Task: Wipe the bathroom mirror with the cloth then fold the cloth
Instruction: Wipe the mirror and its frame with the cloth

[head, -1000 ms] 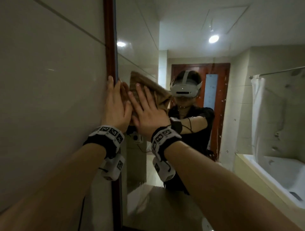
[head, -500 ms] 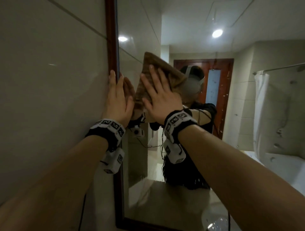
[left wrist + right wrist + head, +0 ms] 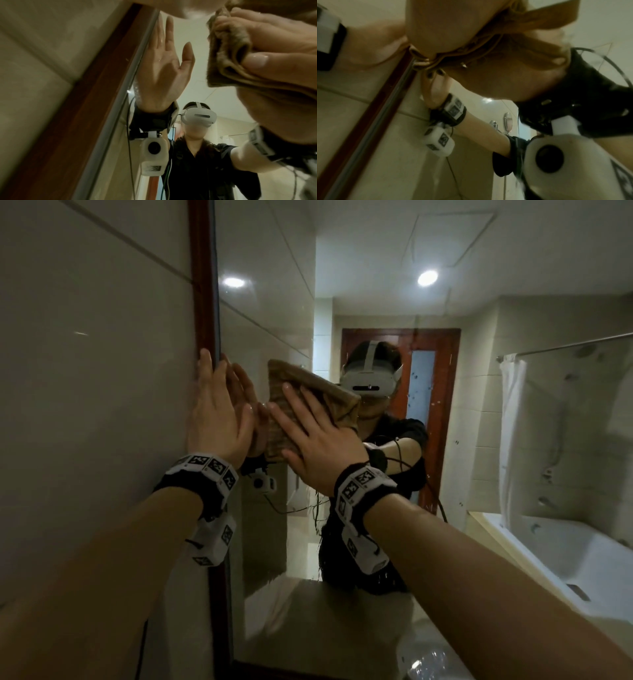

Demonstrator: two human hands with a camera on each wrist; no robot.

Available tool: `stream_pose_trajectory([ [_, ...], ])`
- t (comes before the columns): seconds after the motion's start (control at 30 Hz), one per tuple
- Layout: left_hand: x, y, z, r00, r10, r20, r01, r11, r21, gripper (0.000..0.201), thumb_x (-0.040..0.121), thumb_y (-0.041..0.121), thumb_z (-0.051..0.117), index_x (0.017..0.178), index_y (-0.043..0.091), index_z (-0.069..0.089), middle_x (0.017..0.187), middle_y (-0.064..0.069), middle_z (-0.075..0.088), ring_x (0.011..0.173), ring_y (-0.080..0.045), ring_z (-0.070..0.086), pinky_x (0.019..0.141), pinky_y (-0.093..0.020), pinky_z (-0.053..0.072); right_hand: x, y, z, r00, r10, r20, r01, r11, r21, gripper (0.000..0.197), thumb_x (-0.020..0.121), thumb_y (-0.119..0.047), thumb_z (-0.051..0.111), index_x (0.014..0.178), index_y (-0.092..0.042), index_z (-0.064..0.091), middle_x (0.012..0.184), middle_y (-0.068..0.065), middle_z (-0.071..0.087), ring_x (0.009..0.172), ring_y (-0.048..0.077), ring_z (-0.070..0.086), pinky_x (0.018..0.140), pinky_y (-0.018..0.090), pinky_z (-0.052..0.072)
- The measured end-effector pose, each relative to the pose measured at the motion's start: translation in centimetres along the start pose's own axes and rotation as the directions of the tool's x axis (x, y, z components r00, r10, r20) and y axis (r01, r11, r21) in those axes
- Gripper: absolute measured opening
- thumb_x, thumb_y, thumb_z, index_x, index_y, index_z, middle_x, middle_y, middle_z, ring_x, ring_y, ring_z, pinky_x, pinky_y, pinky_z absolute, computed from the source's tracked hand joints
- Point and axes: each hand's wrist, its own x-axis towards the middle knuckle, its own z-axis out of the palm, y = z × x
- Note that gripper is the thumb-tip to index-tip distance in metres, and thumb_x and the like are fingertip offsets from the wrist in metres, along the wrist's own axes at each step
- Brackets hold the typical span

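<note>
A folded brown cloth (image 3: 329, 397) lies flat against the mirror (image 3: 274, 302) near its left side. My right hand (image 3: 308, 436) presses on it with straight, spread fingers, thumb at the cloth's lower edge. Seen in the left wrist view, the cloth (image 3: 228, 54) bunches in folds beside the right thumb (image 3: 257, 60). My left hand (image 3: 219, 412) rests flat and empty at the mirror's left edge, fingers up, just left of the cloth. Close up in the right wrist view, the cloth (image 3: 513, 44) sits under my palm.
A dark red wooden frame (image 3: 202, 302) borders the mirror on the left, with tiled wall (image 3: 85, 371) beyond it. The glass reflects a person in a headset, a bathtub (image 3: 565, 549), a white shower curtain (image 3: 512, 422) and a door.
My right hand slid the cloth up the glass, then back down level with the left hand. The left hand has stayed at the mirror's edge.
</note>
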Motion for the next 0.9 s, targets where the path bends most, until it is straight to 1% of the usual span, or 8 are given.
stream_pose_trajectory([
  [0.1,0.0,0.2,-0.1,1.0,-0.014,0.018,0.014,1.0,-0.015,0.07,0.094,0.025,0.046,0.153,0.009,0.012,0.163,-0.006,-0.006,0.15,-0.018,0.002,0.119,-0.028,0.011,0.3,1.8,-0.6,1.0,-0.019,0.001,0.019,0.999,-0.038,0.072,0.095,-0.056,0.032,0.154,-0.034,-0.005,0.162,0.0,-0.014,0.149,0.023,-0.005,0.103,0.049,0.039],
  [0.23,0.1,0.3,0.2,0.998,-0.06,0.015,0.06,0.998,0.021,0.07,0.093,0.025,0.046,0.153,0.01,0.012,0.163,-0.003,-0.008,0.149,-0.016,0.004,0.115,-0.021,0.009,0.7,5.0,-2.7,0.98,0.177,-0.095,-0.179,0.984,-0.019,0.072,0.096,-0.058,0.028,0.154,-0.034,-0.006,0.162,0.0,-0.014,0.149,0.024,-0.004,0.097,0.047,0.044],
  [0.37,0.2,0.4,0.2,0.997,-0.071,0.0,0.071,0.997,0.037,0.068,0.092,0.025,0.047,0.151,0.01,0.017,0.163,-0.003,-0.005,0.149,-0.019,0.01,0.118,-0.029,0.017,1.3,5.9,-3.7,0.922,0.325,-0.211,-0.331,0.944,0.008,0.07,0.096,-0.054,0.029,0.155,-0.029,0.001,0.163,0.006,-0.006,0.15,0.029,-0.003,0.118,0.048,0.002],
  [0.5,0.2,1.0,-0.1,0.996,-0.094,0.011,0.093,0.994,0.05,0.069,0.093,0.024,0.048,0.152,0.01,0.016,0.163,-0.003,-0.006,0.149,-0.019,0.009,0.119,-0.032,0.019,1.6,4.3,-2.9,0.878,0.411,-0.246,-0.416,0.909,0.034,0.071,0.096,-0.053,0.03,0.156,-0.026,0.002,0.162,0.01,-0.007,0.149,0.031,-0.005,0.118,0.05,-0.004],
  [0.6,0.2,0.9,-0.2,0.996,-0.078,0.037,0.075,0.995,0.072,0.069,0.092,0.025,0.049,0.151,0.009,0.018,0.163,-0.006,-0.005,0.15,-0.022,0.007,0.12,-0.037,0.02,0.5,4.2,-2.5,0.946,0.272,-0.176,-0.277,0.961,-0.006,0.071,0.097,-0.052,0.029,0.155,-0.027,-0.002,0.162,0.009,-0.012,0.149,0.03,-0.009,0.12,0.052,-0.001],
  [0.7,0.1,1.0,-0.1,0.995,-0.095,0.039,0.092,0.994,0.066,0.068,0.092,0.025,0.05,0.15,0.01,0.019,0.163,-0.005,-0.006,0.149,-0.022,0.008,0.12,-0.039,0.021,-2.2,5.2,-2.1,0.999,-0.025,-0.03,0.021,0.995,-0.102,0.071,0.096,-0.055,0.03,0.155,-0.033,-0.002,0.163,0.005,-0.009,0.15,0.027,-0.002,0.106,0.052,0.037],
  [0.73,0.1,1.2,-0.2,0.995,-0.096,0.036,0.094,0.993,0.069,0.068,0.092,0.025,0.05,0.15,0.009,0.02,0.163,-0.005,-0.006,0.149,-0.022,0.009,0.12,-0.04,0.022,-2.7,5.7,-2.1,0.997,-0.082,0.001,0.082,0.989,-0.122,0.07,0.095,-0.056,0.031,0.155,-0.034,0.001,0.163,0.004,-0.006,0.15,0.026,0.002,0.1,0.05,0.041],
  [0.9,0.0,1.6,-0.5,0.993,-0.115,0.028,0.113,0.992,0.055,0.067,0.093,0.023,0.051,0.15,0.012,0.019,0.163,-0.003,-0.005,0.149,-0.021,0.012,0.119,-0.038,0.024,-3.1,7.9,-3.4,0.992,-0.117,0.05,0.125,0.975,-0.181,0.069,0.095,-0.057,0.03,0.155,-0.035,0.002,0.163,0.001,-0.005,0.15,0.024,0.006,0.103,0.052,0.036],
])
